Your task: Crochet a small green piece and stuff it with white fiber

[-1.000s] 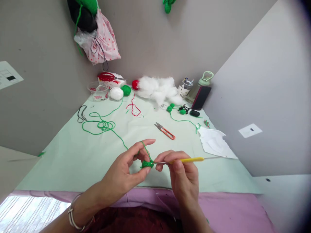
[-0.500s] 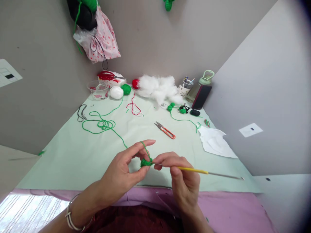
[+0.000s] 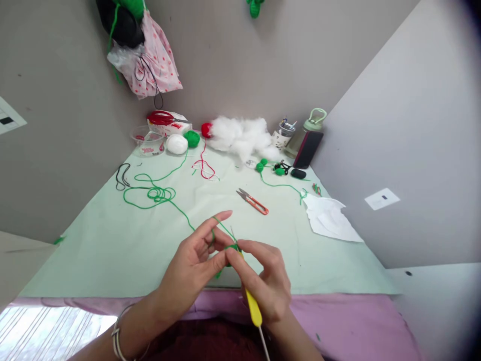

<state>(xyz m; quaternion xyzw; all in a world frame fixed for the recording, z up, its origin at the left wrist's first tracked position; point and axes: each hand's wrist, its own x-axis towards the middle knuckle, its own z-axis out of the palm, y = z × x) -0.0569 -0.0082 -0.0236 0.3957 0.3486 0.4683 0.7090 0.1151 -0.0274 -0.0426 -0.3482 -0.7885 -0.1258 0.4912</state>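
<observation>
The left hand [image 3: 195,265] pinches a small green crochet piece [image 3: 232,249] between thumb and middle fingers, its forefinger stretched out with the green yarn [image 3: 165,196] looped over it. The right hand [image 3: 265,283] is closed around a yellow-handled crochet hook [image 3: 252,306], whose handle points back toward the person while its thin metal tip pokes up through the piece. Both hands meet above the near edge of the surface [image 3: 112,240], which is covered with a pale green sheet, and the piece sits between them in the air. A silver bangle [image 3: 117,337] circles the left wrist.

The yarn runs from the forefinger to the left and farther away, where it lies in a loose tangle. Beyond the hands, near the middle, lie small red-handled snips [image 3: 252,201]. To the right lies a crumpled white paper [image 3: 328,218]. At the far edge, from left to right, stand a clear bowl [image 3: 145,140], a white ball of yarn [image 3: 177,144], a green ball of yarn [image 3: 192,138], a heap of white stuffing [image 3: 242,136], a cup of pens [image 3: 282,134] and a green bottle [image 3: 305,131] with a dark phone [image 3: 307,149] leaning on it. A pink spotted bag [image 3: 152,67] hangs on the wall above.
</observation>
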